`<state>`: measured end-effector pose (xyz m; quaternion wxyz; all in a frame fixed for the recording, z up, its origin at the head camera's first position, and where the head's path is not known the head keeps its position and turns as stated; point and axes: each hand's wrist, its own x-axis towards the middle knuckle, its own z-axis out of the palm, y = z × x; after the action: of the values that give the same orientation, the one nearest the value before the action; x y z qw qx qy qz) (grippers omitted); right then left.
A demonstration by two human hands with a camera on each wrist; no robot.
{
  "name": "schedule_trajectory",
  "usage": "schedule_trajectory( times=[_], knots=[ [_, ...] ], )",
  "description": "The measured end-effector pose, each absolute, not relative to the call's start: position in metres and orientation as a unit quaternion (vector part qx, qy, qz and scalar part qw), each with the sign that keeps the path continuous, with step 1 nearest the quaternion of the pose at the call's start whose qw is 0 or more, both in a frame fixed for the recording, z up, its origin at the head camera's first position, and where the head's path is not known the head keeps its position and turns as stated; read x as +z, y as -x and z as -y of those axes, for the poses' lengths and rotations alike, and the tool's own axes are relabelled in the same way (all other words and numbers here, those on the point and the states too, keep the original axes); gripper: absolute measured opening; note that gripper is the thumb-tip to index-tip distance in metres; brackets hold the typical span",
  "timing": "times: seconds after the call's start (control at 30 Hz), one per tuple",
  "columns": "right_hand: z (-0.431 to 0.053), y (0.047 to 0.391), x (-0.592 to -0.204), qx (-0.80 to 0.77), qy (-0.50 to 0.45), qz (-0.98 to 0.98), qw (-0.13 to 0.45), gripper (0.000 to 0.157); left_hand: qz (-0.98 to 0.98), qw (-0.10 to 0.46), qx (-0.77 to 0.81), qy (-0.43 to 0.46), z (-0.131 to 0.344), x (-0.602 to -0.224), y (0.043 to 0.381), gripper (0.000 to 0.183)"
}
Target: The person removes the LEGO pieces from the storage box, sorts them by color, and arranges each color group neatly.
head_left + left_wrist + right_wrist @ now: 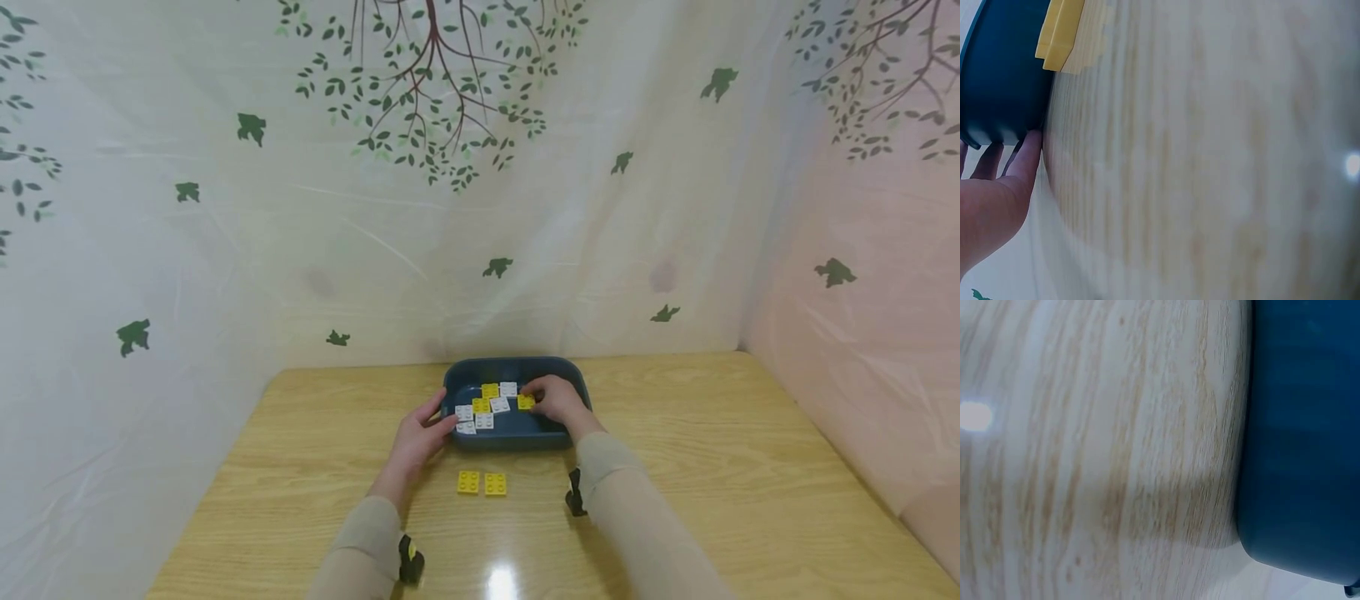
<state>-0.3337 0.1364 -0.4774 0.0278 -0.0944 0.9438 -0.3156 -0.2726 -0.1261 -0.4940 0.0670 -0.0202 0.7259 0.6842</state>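
Observation:
A dark blue tray (517, 443) holds white bricks (484, 421) and yellow bricks (490, 390), mostly grouped in its left half. My left hand (418, 435) rests against the tray's left end. In the left wrist view its fingers (1025, 164) touch the outer wall, fairly straight. Reaching over the right part of the tray, my right hand (558, 400) pinches a yellow brick (527, 402) low inside it. The right wrist view shows only the tray's outer side (1304, 444) and the table, so that hand is hidden there.
Two yellow bricks (468, 482) lie side by side on the wooden table (337, 467) in front of the tray. Behind the tray hangs a pale curtain (390, 283) with leaf prints, close to the table's far edge. Another curtain side stands at the right.

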Motion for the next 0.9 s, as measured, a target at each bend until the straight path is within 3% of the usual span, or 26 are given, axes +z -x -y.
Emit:
schedule_trajectory(
  times=[0.9],
  knots=[
    [-0.140,0.315,-0.460,-0.307,0.164,-0.938,-0.002,0.027,-0.727,0.055,0.684,0.029,0.123,-0.493,0.269,0.059]
  ],
)
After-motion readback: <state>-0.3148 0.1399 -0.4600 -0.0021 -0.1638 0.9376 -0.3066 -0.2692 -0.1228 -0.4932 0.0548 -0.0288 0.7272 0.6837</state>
